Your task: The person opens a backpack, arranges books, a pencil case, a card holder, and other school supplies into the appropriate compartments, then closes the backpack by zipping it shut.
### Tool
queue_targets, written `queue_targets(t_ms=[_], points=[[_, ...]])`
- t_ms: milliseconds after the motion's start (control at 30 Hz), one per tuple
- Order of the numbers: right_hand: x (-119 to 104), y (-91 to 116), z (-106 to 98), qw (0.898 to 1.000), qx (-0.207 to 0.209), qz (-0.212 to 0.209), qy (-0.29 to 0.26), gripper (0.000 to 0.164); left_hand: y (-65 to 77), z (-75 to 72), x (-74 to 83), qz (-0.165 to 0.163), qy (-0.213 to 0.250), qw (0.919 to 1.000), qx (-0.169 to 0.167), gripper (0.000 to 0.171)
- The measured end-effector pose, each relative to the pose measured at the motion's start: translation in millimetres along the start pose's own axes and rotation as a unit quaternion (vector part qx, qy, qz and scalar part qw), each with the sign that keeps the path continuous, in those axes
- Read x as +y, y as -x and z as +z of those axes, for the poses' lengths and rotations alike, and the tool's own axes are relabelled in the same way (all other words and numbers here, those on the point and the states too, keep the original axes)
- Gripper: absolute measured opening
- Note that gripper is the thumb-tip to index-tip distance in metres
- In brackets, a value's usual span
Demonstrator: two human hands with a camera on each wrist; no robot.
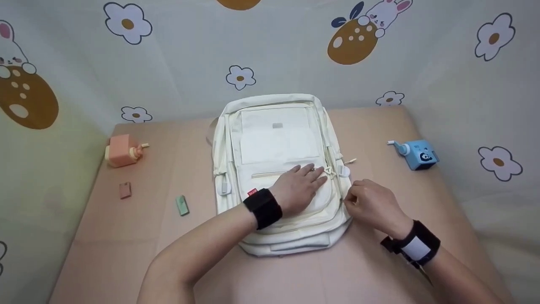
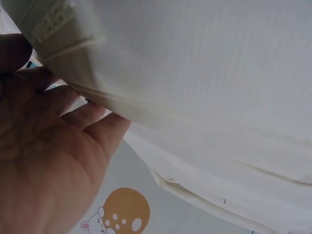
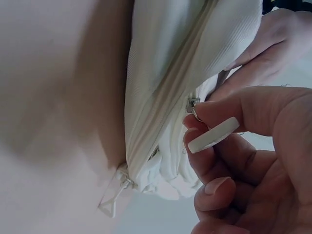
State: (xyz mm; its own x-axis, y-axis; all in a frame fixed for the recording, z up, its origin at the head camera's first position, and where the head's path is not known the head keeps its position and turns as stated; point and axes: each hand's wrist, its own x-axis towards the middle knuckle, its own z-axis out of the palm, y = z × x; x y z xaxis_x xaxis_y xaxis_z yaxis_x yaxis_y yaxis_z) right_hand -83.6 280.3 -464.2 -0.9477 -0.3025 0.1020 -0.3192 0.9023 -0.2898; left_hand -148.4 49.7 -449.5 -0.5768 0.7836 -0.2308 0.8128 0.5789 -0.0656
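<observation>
A cream-white backpack point(image 1: 276, 143) lies front side up across the middle of the table. My left hand point(image 1: 297, 190) rests on its front panel, fingers fairly straight and spread toward the right edge. In the left wrist view, the palm point(image 2: 53, 146) faces the camera and the fingers reach along the white fabric. At the bag's right side, my right hand point(image 1: 375, 207) pinches a small zipper pull. The right wrist view shows this white pull point(image 3: 214, 135) between thumb and fingers, linked to a metal slider point(image 3: 192, 104). A second, triangular zipper pull point(image 3: 111, 201) dangles from a lower zipper.
A pink hand-crank pencil sharpener point(image 1: 124, 151) stands at the left, a blue one point(image 1: 422, 155) at the right. Between the pink sharpener and the bag lie a small pink block point(image 1: 125, 190) and a green block point(image 1: 182, 205). Printed curtain point(image 1: 190, 55) surrounds the table point(image 1: 126, 257).
</observation>
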Motion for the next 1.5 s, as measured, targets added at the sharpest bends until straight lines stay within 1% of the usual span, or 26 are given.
queue_targets(t_ms=[100,200,267,367,467,567,700,867,1167,1333,1500], points=[[-1.1,0.1,1.1,1.000,-0.003,0.010,-0.013,0.007,0.9,0.0,-0.7,0.001,-0.001,1.0000,0.003,0.052],[-0.3,0.2,3.6,1.000,0.002,0.018,-0.022,0.006,4.4,0.2,-0.6,0.007,-0.011,0.9999,0.008,0.053],[0.2,1.3,4.9,0.999,0.007,0.021,-0.028,0.006,9.3,0.1,0.4,0.015,-0.025,0.9995,0.015,0.053],[1.1,3.2,5.7,0.999,0.016,0.026,-0.036,0.005,21.1,-2.4,3.4,0.029,-0.031,0.9990,0.015,0.054],[2.4,4.4,5.8,0.998,0.029,0.030,-0.041,0.005,32.7,-3.9,5.5,0.036,-0.017,0.9992,0.008,0.053],[3.1,4.6,5.6,0.998,0.037,0.035,-0.046,0.006,38.0,-1.4,3.1,0.034,0.006,0.9994,0.000,0.053],[2.4,3.9,5.5,0.997,0.024,0.045,-0.059,0.006,37.4,4.1,-2.4,0.029,0.029,0.9992,-0.005,0.052],[3.0,2.9,5.9,0.996,0.003,0.053,-0.073,0.007,36.2,6.7,-4.2,0.031,0.037,0.9989,0.000,0.051],[-1.8,7.3,3.6,0.992,-0.024,0.063,-0.110,0.009,34.7,7.7,-3.7,0.040,0.008,0.9992,-0.004,0.051],[-7.5,10.5,2.0,0.987,-0.041,0.067,-0.143,0.012,33.9,7.8,-3.0,0.040,-0.003,0.9991,-0.010,0.051],[-12.2,12.3,1.7,0.982,-0.057,0.072,-0.167,0.012,34.2,8.6,-2.5,0.040,-0.010,0.9991,-0.009,0.052]])
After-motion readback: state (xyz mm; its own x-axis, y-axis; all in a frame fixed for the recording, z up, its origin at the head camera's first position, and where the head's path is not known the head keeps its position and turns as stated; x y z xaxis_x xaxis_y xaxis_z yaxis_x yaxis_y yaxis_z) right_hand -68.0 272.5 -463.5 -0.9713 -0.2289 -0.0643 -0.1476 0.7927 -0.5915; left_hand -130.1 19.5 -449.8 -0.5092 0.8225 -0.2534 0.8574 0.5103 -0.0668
